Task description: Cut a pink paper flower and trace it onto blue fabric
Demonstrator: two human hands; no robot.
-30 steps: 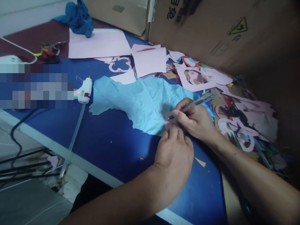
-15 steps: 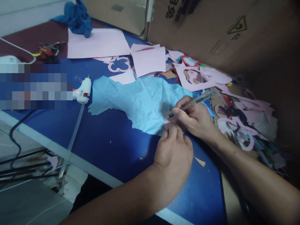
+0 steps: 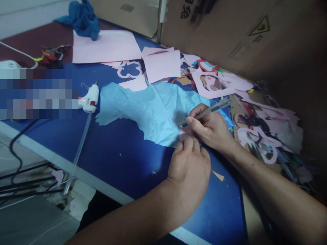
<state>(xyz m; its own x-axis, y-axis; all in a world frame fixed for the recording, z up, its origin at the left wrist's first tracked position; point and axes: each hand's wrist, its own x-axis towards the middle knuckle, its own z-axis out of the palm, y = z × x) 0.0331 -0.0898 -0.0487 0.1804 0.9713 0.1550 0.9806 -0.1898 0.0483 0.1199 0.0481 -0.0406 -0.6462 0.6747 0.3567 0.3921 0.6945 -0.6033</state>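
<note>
- Pen tip's crept a touch to the left, and my right hand has gone with it!
- That hand's closed firmly on a clear green-ink pen, tip right down at the paper.
- My left hand sits just below, fingers curled in, fingertips holding a small pink paper scrap under the pen tip.
- Touching my hands on the left, a crumpled pale blue sheet lies on the blue table.
- Beyond my right hand, pink paper cutouts pile up against a cardboard box.
- Well left of my hands, a white glue gun rests with a long clear glue stick running from it.
- Farther ahead, loose pink paper sheets are spread out!
</note>
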